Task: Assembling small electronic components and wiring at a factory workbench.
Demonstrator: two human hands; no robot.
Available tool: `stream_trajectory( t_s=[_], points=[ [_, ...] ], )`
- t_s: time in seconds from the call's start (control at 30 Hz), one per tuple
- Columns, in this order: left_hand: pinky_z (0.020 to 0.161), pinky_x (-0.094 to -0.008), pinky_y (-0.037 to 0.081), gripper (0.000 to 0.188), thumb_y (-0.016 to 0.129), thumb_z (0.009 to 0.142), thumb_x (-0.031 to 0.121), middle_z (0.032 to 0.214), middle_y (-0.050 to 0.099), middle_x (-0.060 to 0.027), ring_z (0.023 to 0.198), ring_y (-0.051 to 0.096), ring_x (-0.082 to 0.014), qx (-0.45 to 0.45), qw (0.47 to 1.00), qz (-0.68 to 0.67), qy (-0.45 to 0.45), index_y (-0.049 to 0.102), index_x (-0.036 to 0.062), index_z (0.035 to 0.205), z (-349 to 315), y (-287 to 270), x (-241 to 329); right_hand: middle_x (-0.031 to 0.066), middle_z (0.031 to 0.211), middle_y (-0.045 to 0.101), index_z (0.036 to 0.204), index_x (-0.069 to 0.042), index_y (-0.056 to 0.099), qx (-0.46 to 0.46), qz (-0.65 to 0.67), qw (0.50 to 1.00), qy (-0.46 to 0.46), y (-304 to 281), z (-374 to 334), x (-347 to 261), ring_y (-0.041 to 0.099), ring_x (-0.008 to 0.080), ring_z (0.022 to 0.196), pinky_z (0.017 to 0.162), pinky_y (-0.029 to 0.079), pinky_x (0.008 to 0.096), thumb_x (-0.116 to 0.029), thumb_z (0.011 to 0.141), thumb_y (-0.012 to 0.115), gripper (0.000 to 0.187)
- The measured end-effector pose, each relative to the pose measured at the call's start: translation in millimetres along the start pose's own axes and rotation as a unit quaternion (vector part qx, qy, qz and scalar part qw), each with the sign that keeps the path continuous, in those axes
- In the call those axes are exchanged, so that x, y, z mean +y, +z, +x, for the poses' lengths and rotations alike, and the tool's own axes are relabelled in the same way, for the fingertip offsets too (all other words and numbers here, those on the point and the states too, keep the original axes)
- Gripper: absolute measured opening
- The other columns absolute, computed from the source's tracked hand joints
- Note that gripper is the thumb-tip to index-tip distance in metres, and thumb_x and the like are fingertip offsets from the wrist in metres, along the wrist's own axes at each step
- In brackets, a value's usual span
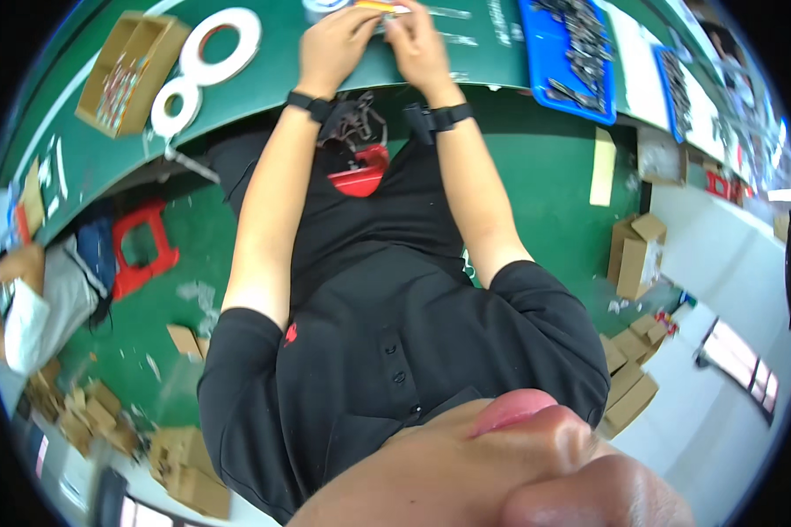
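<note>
Over the green table, at the upper edge of the view, my hands work close together. My left hand is closed, its thumb and fingertips pinching a small orange-yellow piece of a kind I cannot make out. From the other side my right hand closes its fingers on the same piece. Part of it is hidden by the fingers and cut off by the rim. A round silvery container stands just beyond my left hand. Clear plastic slips lie to the right of my right hand.
On the left are a cardboard box of small coloured parts and two white tape rolls. Blue trays on the right hold dark parts. A red stool and another person's arm are at left.
</note>
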State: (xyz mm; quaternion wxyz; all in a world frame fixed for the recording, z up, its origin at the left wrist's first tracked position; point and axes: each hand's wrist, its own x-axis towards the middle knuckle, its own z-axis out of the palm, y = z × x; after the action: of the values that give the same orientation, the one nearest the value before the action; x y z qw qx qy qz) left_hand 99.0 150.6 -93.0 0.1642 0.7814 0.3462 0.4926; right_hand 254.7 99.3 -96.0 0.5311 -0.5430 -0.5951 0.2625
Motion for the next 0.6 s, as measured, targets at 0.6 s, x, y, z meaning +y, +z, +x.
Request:
stream_trajectory(
  t_s=[0.6],
  points=[
    [0.079, -0.0336, 0.056, 0.016, 0.075, 0.087, 0.012, 0.099, 0.075, -0.0007, 0.089, 0.069, -0.0215, 0.002, 0.993, 0.095, 0.071, 0.077, 0.0135, 0.102, 6, -6, 9, 0.0188, 0.108, 0.07, 0.157, -0.015, 0.038, -0.048, -0.078, 0.993, -0.068, -12, 0, -10, 0.069, 0.0384, 0.101, 0.088, 0.053, 0.0415, -0.026, 0.106, 0.052, 0.054]
  ],
)
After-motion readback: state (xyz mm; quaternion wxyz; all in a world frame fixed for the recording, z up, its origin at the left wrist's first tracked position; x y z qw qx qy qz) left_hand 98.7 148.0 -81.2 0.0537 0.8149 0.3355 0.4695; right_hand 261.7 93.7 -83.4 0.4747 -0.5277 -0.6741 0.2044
